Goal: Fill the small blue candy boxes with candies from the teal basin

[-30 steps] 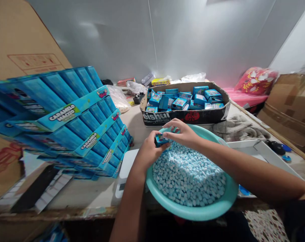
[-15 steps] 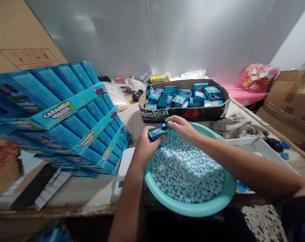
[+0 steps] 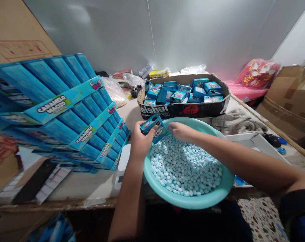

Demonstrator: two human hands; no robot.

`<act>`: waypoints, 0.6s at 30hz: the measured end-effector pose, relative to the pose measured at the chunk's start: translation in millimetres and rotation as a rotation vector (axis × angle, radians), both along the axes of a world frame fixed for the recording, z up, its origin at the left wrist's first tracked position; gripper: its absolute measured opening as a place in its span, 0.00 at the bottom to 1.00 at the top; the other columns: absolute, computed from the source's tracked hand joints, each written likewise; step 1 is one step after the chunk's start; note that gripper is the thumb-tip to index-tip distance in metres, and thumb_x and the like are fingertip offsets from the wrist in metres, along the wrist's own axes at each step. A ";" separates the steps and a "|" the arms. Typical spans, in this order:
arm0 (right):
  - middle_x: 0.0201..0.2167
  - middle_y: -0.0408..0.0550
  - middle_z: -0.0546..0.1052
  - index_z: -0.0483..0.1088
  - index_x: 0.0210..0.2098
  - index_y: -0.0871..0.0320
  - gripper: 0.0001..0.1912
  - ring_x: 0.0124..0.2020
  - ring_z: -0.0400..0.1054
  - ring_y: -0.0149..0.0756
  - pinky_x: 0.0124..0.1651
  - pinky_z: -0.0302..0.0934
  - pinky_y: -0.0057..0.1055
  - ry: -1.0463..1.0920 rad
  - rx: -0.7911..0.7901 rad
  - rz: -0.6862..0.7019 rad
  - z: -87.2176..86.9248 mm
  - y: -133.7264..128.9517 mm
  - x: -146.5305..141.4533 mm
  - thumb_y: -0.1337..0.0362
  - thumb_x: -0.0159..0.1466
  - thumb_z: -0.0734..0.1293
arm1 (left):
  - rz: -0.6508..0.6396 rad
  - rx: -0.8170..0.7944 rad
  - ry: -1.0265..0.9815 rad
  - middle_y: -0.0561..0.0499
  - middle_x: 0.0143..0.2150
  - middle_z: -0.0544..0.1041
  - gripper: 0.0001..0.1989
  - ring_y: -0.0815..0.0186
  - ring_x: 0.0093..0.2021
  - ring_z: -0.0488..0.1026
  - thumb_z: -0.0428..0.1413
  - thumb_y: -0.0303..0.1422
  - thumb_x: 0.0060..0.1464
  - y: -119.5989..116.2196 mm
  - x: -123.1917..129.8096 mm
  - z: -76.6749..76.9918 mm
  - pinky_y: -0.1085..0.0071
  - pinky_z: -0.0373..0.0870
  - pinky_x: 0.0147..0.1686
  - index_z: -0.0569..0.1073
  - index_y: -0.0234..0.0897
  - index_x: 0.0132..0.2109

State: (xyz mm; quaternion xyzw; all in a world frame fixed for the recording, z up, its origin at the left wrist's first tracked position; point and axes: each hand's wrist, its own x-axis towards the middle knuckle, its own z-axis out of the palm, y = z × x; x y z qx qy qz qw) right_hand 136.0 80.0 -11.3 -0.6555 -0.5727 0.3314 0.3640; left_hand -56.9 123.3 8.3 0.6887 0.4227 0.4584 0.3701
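My left hand [image 3: 141,139] is closed around a small blue candy box [image 3: 159,131] printed "Caramelo Macro". It holds the box tilted above the left rim of a turquoise basin [image 3: 189,202]. Pale blue and white candies [image 3: 187,168] fill much of that basin. Just right of the box is my right hand [image 3: 180,131], its fingers curled together over the candies and slightly blurred. Whatever may be between those fingers is hidden.
Left of the basin rise stacked blue display trays [image 3: 88,134], with a white scale [image 3: 123,164] beside them. Behind the basin, a black carton [image 3: 164,111] holds several small blue boxes. A white tray [image 3: 258,141] and grey cloth [image 3: 239,122] lie to the right.
My right hand has come away from the box's top and dropped slightly, its fingers now curled. My left hand has tipped the box and shifted it slightly left and up.
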 end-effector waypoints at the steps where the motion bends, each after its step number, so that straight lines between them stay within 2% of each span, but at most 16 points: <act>1: 0.34 0.54 0.74 0.75 0.36 0.60 0.12 0.39 0.69 0.46 0.42 0.62 0.39 -0.155 -0.093 0.055 -0.8 -2.6 -1.5 0.57 0.65 0.65 | 0.017 0.002 -0.027 0.50 0.40 0.77 0.25 0.62 0.40 0.75 0.66 0.47 0.49 0.9 0.0 -1.0 0.68 0.72 0.41 0.70 0.38 0.48; 4: 0.44 0.62 0.75 0.78 0.45 0.59 0.20 0.47 0.69 0.59 0.48 0.62 0.48 -0.455 -0.324 0.216 4.0 -13.4 -10.9 0.51 0.67 0.64 | 0.016 0.000 -0.068 0.50 0.40 0.76 0.26 0.62 0.40 0.75 0.66 0.48 0.49 1.9 0.1 -2.5 0.68 0.73 0.41 0.69 0.38 0.48; 7: 0.55 0.67 0.71 0.73 0.58 0.59 0.31 0.57 0.65 0.66 0.55 0.60 0.54 -0.586 -0.363 0.422 14.1 -24.7 -21.4 0.43 0.71 0.56 | -0.001 -0.007 -0.049 0.49 0.41 0.77 0.25 0.61 0.41 0.76 0.66 0.48 0.50 -0.2 0.3 -1.4 0.67 0.73 0.41 0.69 0.38 0.48; 10: 0.61 0.69 0.66 0.66 0.65 0.61 0.42 0.63 0.60 0.69 0.59 0.58 0.57 -0.619 -0.387 0.546 22.1 -33.9 -27.8 0.35 0.68 0.54 | -0.033 -0.009 0.022 0.48 0.42 0.78 0.24 0.60 0.42 0.76 0.65 0.46 0.51 -4.0 0.1 1.3 0.66 0.72 0.43 0.70 0.38 0.48; 14: 0.66 0.66 0.63 0.56 0.72 0.57 0.55 0.62 0.63 0.67 0.59 0.61 0.55 -0.523 -0.495 0.695 26.4 -42.2 -32.6 0.26 0.57 0.61 | -0.060 -0.018 0.092 0.48 0.43 0.78 0.22 0.59 0.44 0.77 0.65 0.44 0.53 -6.9 -1.4 3.3 0.65 0.71 0.44 0.70 0.39 0.49; 18: 0.64 0.68 0.67 0.54 0.72 0.60 0.67 0.60 0.66 0.68 0.59 0.62 0.54 -0.524 -0.444 0.801 28.0 -45.6 -37.3 0.28 0.45 0.72 | -0.089 -0.032 0.135 0.49 0.43 0.78 0.22 0.59 0.44 0.77 0.64 0.45 0.53 -6.0 -3.2 2.9 0.65 0.71 0.45 0.69 0.41 0.49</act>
